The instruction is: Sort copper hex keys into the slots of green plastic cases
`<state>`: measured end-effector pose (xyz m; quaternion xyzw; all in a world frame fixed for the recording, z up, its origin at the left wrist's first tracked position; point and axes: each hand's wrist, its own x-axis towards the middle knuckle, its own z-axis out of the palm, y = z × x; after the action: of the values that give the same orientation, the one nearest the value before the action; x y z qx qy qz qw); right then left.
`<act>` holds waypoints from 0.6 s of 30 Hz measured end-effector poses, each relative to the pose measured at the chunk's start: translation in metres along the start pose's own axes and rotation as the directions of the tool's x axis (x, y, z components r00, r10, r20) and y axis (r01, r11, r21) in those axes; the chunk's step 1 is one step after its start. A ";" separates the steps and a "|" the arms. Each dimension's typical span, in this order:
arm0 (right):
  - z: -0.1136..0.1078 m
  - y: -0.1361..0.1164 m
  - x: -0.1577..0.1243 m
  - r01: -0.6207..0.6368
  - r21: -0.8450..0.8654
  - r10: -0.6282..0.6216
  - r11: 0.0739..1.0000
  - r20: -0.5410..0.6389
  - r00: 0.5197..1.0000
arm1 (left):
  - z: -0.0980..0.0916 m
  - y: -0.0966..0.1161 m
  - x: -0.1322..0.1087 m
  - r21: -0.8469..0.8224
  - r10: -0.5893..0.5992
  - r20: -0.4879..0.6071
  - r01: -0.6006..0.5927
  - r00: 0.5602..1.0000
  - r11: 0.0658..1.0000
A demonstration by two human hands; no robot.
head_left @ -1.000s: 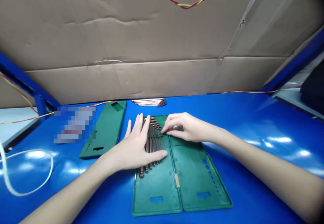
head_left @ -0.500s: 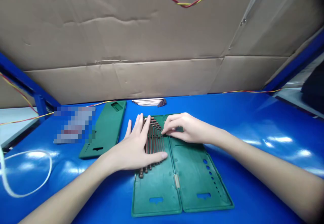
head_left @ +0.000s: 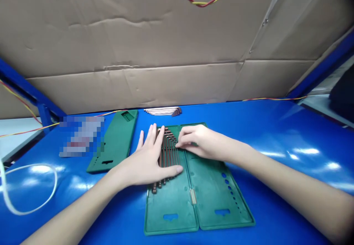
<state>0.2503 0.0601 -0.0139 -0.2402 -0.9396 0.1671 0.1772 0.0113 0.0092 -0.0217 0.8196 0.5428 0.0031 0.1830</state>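
Note:
A green plastic hex key case (head_left: 215,193) lies unfolded on the blue table, its two halves joined along a middle hinge. Several bronze-coloured hex keys (head_left: 170,158) rest side by side in the left half, graded from long to short. My left hand (head_left: 145,165) lies flat across the longer ones, fingers spread and thumb stretched over the lower ends. At the short bent end of the smallest key, my right hand (head_left: 203,140) is closed in a pinch. Its fingertips partly hide that end.
Left of the open case is a closed green case (head_left: 117,141), beside a blurred-out packet (head_left: 83,136). More hex keys (head_left: 163,111) lie in a row near the cardboard wall (head_left: 177,86). A white cable (head_left: 30,213) loops at the left.
The right hand has shifted very slightly and its fingers have curled in a little at the smallest hex key. The left hand stays in place.

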 end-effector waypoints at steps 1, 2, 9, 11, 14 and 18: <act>0.001 -0.002 0.000 -0.010 -0.023 0.010 1.000 -0.008 1.000 | 0.000 0.001 0.000 0.003 -0.005 0.004 0.005 1.000 1.000; 0.002 -0.003 0.000 -0.022 -0.036 0.021 0.999 -0.016 1.000 | -0.001 0.002 0.000 0.003 -0.007 0.006 0.007 1.000 1.000; 0.005 -0.005 0.001 -0.034 -0.049 0.031 0.998 -0.062 0.998 | -0.001 0.003 0.001 0.008 -0.019 0.005 0.019 1.000 1.000; 0.004 -0.005 0.001 -0.032 -0.041 0.029 0.999 -0.065 0.997 | -0.001 0.002 0.000 0.000 -0.007 -0.007 0.007 1.000 1.000; 0.001 -0.007 0.001 -0.032 -0.049 0.031 0.998 -0.032 0.999 | 0.000 0.001 -0.001 -0.003 -0.006 -0.007 0.006 1.000 1.000; -0.003 -0.015 -0.002 -0.037 -0.165 0.050 0.986 0.078 0.996 | 0.000 0.001 -0.001 0.012 0.019 -0.022 -0.018 1.000 1.000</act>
<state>0.2475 0.0477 -0.0054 -0.2674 -0.9512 0.1032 0.1145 0.0119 0.0082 -0.0214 0.8256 0.5373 0.0107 0.1721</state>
